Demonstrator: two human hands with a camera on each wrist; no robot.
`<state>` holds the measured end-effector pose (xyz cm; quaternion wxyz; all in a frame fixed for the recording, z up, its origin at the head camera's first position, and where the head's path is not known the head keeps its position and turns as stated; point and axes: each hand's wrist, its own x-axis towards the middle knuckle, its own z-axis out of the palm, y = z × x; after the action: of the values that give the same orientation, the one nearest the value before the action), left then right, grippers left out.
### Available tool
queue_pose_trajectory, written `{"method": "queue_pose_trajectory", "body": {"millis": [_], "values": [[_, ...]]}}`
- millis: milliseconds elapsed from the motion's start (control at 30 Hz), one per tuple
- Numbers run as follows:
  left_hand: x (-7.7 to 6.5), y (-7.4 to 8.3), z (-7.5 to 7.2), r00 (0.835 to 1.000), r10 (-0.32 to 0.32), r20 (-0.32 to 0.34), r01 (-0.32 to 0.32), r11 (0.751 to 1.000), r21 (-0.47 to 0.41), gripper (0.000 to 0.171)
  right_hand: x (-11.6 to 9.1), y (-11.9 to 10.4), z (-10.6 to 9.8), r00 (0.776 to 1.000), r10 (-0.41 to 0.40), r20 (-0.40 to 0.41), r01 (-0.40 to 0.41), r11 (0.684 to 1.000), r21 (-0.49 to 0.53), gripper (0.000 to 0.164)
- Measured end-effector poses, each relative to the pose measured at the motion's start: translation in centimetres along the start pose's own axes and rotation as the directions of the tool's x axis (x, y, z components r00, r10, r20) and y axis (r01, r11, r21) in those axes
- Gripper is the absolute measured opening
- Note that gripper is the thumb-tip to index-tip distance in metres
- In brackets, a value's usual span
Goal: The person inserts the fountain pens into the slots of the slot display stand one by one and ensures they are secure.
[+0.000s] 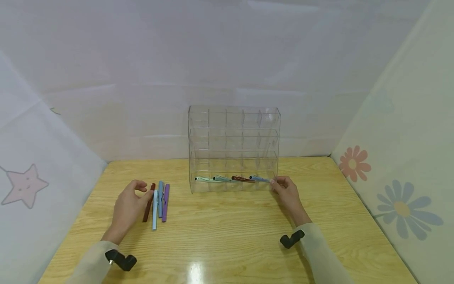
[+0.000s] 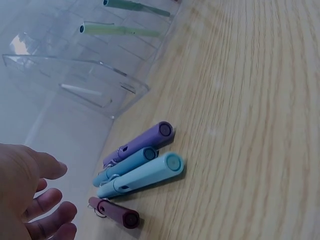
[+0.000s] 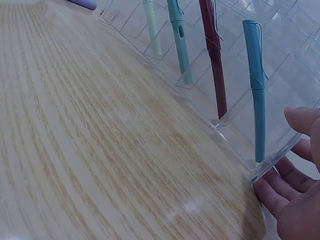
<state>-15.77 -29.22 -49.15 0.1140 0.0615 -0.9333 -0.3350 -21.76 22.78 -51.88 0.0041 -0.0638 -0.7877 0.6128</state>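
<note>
One hand, the left (image 1: 129, 207), has fingers parted and empty beside four loose pens (image 1: 160, 201); picking one up seems the step, next calling for a narrow pinch. Rightward, four more pens (image 1: 242, 179) stand low in the clear rack (image 1: 227, 187), whose right edge the right hand (image 1: 289, 196) grips.

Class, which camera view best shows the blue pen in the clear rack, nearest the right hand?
The right wrist view: the blue pen appears large there, end to end, with its clip visible. The head view shows it small, in the bottom row of the clear rack. The left wrist view does not show it.
</note>
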Motion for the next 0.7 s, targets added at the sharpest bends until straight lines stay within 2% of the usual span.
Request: {"method": "queue_pose_trajectory", "body": {"millis": [467, 700], "values": [[0.5, -2.1, 0.7, 0.998, -0.052, 0.041, 0.051, 0.999, 0.019, 0.044, -0.1, -0.1, -0.1, 0.999, 0.029, 0.017, -0.029, 0.999, 0.015, 0.044], [1.1, -2.5, 0.8, 0.996, -0.071, 0.052, 0.069, 0.996, 0.049, 0.042, -1.4, -2.9, -0.2, 0.998, 0.047, 0.041, -0.048, 0.999, 0.025, 0.037]]}}
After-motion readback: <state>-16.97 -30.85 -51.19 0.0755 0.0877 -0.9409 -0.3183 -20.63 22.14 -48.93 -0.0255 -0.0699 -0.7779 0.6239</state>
